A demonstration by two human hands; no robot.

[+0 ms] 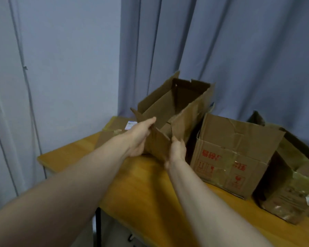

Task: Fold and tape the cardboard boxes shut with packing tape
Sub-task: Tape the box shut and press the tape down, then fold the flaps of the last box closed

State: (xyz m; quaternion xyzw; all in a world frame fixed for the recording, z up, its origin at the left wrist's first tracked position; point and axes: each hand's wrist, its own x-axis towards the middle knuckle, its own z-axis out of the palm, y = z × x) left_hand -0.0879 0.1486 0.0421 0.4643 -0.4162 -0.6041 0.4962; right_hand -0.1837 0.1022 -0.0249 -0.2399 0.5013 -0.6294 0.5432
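A brown open cardboard box (184,104) stands tilted on the wooden table (136,189), its flaps standing up and its inside in view. My left hand (141,136) grips the box's near left flap, thumb on top. My right hand (177,150) holds the near flap's lower edge, fingers curled around the cardboard. No tape roll is in sight.
A closed, creased box with red print (235,157) sits just right of the open one. Further right lies a crumpled box wrapped in shiny tape (296,186). A flattened carton with a white label (114,129) lies at the table's far left. Grey curtains hang behind.
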